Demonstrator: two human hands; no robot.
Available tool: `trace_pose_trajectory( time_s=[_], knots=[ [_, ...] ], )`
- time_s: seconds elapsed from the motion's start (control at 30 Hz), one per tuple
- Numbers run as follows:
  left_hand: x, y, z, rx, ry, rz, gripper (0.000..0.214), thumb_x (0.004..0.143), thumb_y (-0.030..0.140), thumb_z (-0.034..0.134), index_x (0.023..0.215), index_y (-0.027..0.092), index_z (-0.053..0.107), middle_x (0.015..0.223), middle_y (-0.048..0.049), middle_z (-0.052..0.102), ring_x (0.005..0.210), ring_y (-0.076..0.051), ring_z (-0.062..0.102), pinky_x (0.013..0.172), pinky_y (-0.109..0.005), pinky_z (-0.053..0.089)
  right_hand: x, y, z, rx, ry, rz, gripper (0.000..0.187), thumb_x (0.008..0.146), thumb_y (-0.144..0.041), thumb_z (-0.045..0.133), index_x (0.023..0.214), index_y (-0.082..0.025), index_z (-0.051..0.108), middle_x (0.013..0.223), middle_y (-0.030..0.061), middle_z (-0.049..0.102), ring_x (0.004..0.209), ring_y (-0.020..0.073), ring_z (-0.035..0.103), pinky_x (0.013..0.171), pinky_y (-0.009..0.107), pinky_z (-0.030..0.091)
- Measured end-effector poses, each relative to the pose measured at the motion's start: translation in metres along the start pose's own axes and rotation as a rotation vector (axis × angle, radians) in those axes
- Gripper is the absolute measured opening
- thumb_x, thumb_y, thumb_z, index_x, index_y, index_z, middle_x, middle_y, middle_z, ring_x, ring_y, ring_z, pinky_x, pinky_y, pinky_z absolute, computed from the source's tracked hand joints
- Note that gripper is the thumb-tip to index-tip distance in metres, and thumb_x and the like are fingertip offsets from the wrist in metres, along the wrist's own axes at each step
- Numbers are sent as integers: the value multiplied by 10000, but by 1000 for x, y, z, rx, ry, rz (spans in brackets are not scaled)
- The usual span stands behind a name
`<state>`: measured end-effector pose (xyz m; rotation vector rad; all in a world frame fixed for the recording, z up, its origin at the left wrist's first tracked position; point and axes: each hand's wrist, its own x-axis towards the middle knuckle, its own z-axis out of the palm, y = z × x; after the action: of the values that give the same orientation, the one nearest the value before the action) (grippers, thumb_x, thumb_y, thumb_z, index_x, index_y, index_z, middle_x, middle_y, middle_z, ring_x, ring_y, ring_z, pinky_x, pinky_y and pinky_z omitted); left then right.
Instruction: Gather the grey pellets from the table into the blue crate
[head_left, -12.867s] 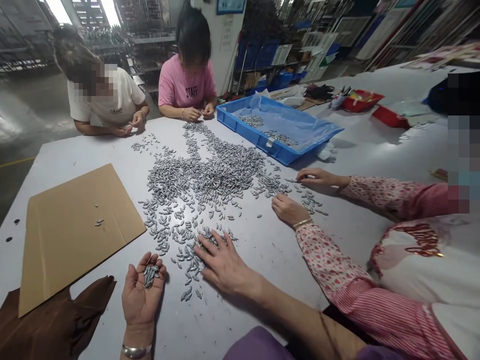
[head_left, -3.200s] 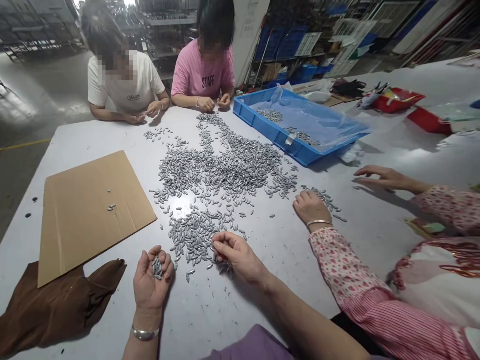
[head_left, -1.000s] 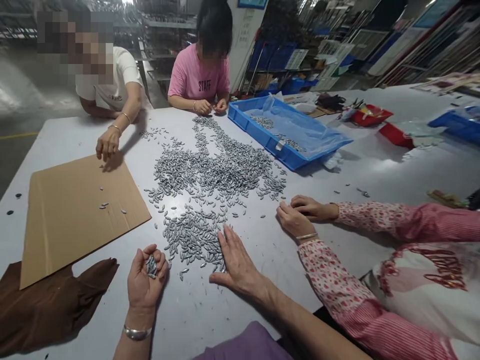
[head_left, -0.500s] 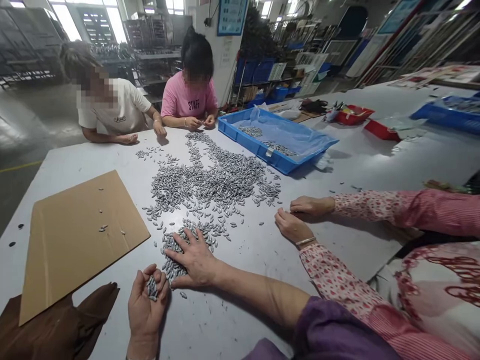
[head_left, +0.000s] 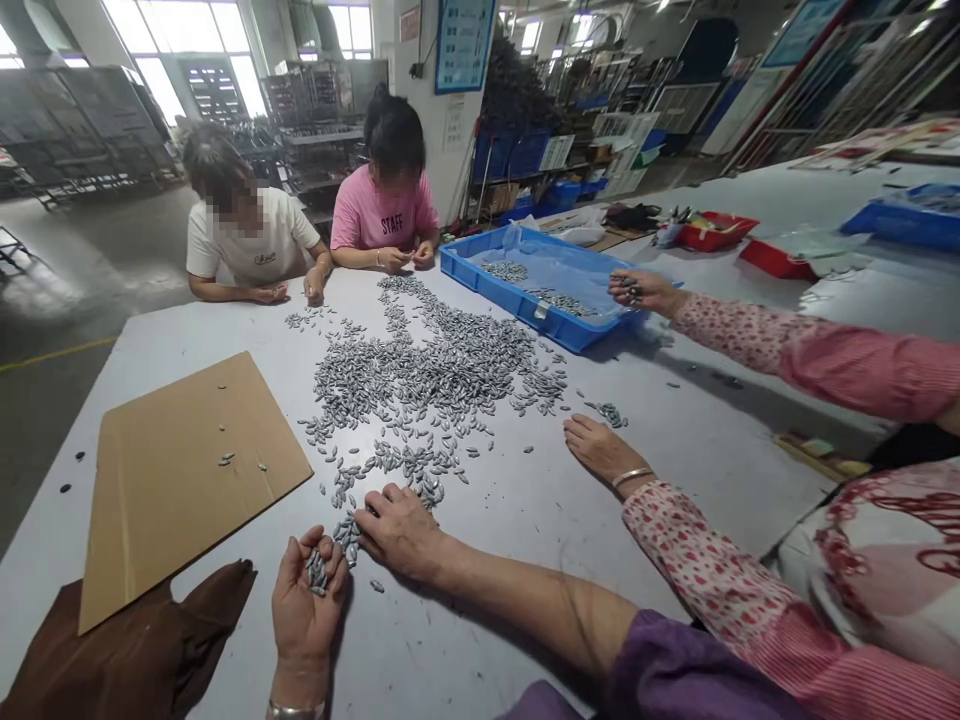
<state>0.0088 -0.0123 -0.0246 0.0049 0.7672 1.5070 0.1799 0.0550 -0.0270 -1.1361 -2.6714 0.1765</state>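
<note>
My left hand [head_left: 309, 600] is palm up, its fingers curled round several small grey spindle-shaped pieces [head_left: 316, 573]. Close beside it, my right hand [head_left: 403, 532] rests palm down on the white table at the near edge of the loose pieces. Its fingers are bent inward over some of them, and what lies under the palm is hidden. More grey pieces [head_left: 347, 535] lie in the gap between my two hands. Farther off spreads the large heap of the same pieces [head_left: 420, 360].
A cardboard sheet [head_left: 187, 490] overlaps a brown cloth [head_left: 142, 640] at the left. Beyond the heap stands a blue tray [head_left: 495, 290] holding pieces. At right, a co-worker's hand [head_left: 600, 447] rests on the table; the other hand [head_left: 643, 290] holds pieces over the tray. Two people sit opposite.
My right hand has gone from spread flat to curled, drawing pieces nearer and thinning that patch. The co-worker at right has lifted one hand, with pieces, to the blue tray.
</note>
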Motion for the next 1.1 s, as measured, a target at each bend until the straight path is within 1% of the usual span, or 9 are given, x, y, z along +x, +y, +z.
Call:
trace_pose_trajectory(
  time_s=[0.13,0.23,0.33,0.43,0.57,0.63,0.83,0.97,1.1],
  knots=[
    [-1,0,1,-9,-4,-2,328,1007,284,445,891,117,703,701,-34,511,553,-119,453,442,-207,419,4,3,6,-18,-53,-53,208,1022,-299,448,1065,-189,619,1027,124,626,926,250,542,732,339,452],
    [-2,-1,2,-5,0,0,345,1016,289,431,884,121,702,695,-30,513,545,-116,446,432,-203,407,9,9,7,154,-55,3,174,1007,-259,464,1017,-173,615,996,128,631,905,233,552,739,325,460],
    [-2,-2,1,-8,-9,1,358,1024,289,421,878,122,702,689,-28,512,541,-113,445,432,-201,402,9,18,1,776,63,240,94,924,-275,597,903,-184,614,902,69,613,876,200,540,786,311,460],
    [-2,-3,-1,-13,-28,-1,356,1026,299,428,883,121,702,696,-29,515,544,-113,447,428,-200,394,4,30,-7,1351,166,476,150,897,-353,632,890,-208,597,820,9,573,763,147,521,660,241,451],
    [0,-4,-4,-2,-52,2,304,1007,321,488,914,128,704,709,-27,519,562,-117,458,436,-202,404,-10,52,-12,1816,188,672,268,904,-477,590,906,-219,516,797,-6,557,613,100,491,446,161,320],
    [1,-4,-5,3,-59,3,280,995,326,516,922,131,704,714,-26,521,571,-119,461,444,-204,411,-19,62,-14,1951,179,699,258,888,-445,611,874,-214,496,811,1,577,631,94,520,448,154,354],
    [-1,-4,0,12,-48,-1,262,981,309,525,917,128,704,716,-32,522,570,-123,453,442,-205,412,-34,71,-17,2718,243,789,57,942,-221,540,943,-199,592,1000,35,704,933,130,679,748,238,574],
    [-2,-2,4,7,-33,3,239,967,286,537,909,123,702,716,-35,515,573,-125,453,450,-208,427,-32,66,-18,2740,301,848,181,969,-235,479,1038,-210,644,1127,43,737,1194,180,642,1018,397,522],
    [-1,0,5,15,-22,7,233,951,279,544,897,112,697,714,-39,509,567,-128,453,437,-216,429,-32,64,-15,2719,304,777,258,980,-257,454,1151,-213,641,1246,54,716,1287,187,594,1139,474,420]
  ],
)
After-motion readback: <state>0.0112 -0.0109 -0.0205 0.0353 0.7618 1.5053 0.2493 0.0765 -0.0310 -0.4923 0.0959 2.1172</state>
